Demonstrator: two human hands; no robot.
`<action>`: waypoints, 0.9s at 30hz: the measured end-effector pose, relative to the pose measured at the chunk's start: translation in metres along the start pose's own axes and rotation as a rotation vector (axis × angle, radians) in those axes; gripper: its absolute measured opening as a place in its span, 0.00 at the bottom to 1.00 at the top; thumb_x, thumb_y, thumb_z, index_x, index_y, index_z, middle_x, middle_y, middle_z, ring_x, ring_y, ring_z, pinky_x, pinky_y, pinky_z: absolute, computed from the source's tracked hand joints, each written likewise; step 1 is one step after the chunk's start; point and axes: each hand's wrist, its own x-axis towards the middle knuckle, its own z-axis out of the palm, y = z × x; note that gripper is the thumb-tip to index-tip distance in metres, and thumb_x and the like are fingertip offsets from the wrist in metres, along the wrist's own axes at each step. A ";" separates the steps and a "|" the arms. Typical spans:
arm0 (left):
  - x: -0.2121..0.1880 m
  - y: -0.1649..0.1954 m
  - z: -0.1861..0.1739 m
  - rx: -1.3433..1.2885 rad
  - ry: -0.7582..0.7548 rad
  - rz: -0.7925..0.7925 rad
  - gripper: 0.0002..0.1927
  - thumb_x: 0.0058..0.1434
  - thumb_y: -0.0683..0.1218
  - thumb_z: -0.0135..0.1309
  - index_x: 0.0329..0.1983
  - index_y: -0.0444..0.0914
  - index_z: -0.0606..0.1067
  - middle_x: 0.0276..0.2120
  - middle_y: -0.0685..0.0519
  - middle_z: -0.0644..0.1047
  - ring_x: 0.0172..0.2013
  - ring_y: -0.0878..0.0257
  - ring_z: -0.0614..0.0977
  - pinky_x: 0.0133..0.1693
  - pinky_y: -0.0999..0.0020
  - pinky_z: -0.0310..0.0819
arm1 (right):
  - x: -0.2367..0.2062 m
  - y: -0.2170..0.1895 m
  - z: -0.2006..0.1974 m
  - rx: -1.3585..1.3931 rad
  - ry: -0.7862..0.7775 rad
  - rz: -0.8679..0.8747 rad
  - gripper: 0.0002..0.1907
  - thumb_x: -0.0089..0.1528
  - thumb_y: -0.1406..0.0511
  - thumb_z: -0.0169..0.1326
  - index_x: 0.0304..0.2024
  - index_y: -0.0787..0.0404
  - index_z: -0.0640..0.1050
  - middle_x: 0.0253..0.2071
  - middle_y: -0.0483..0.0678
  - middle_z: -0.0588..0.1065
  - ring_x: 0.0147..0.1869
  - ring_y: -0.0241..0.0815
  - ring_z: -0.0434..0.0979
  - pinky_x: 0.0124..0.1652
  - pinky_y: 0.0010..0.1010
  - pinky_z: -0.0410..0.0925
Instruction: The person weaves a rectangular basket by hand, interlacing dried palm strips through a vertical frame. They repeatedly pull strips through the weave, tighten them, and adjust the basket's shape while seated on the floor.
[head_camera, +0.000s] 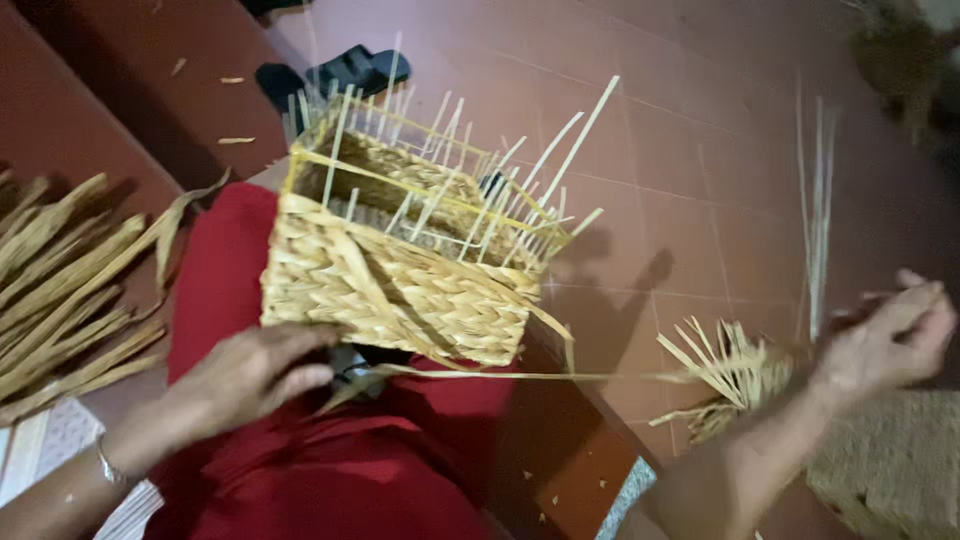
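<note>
A half-woven straw basket rests on my lap, on red cloth, with several pale upright stakes sticking out of its open top. My left hand presses against the basket's lower left corner, fingers curled at the woven base. A long thin straw strand runs from under the basket out to the right. My right hand is stretched far right, closed around the end of that strand, pulling it taut.
A bundle of dried straw strips lies at the left. Black sandals sit on the red tiled floor beyond the basket. Another small woven piece with loose stakes and thin upright stalks are at the right.
</note>
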 end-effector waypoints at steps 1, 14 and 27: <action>0.008 -0.002 -0.009 -0.006 0.065 0.033 0.22 0.59 0.55 0.57 0.47 0.33 0.80 0.46 0.40 0.82 0.42 0.46 0.85 0.43 0.55 0.80 | -0.002 -0.013 0.009 0.041 -0.020 -0.028 0.09 0.77 0.64 0.47 0.49 0.61 0.76 0.30 0.42 0.76 0.27 0.33 0.70 0.25 0.27 0.66; 0.118 -0.021 -0.044 0.051 0.405 0.089 0.12 0.61 0.40 0.60 0.47 0.33 0.77 0.39 0.42 0.80 0.37 0.45 0.83 0.38 0.58 0.79 | -0.258 -0.110 0.211 0.094 -0.932 0.022 0.03 0.63 0.70 0.60 0.39 0.61 0.81 0.34 0.43 0.78 0.33 0.32 0.76 0.31 0.27 0.71; 0.086 -0.019 -0.054 0.138 0.405 0.372 0.16 0.48 0.35 0.62 0.39 0.32 0.71 0.48 0.41 0.75 0.44 0.46 0.82 0.41 0.60 0.81 | -0.296 -0.143 0.261 0.002 -0.677 -0.435 0.05 0.60 0.68 0.64 0.34 0.59 0.79 0.34 0.47 0.71 0.42 0.46 0.69 0.42 0.37 0.65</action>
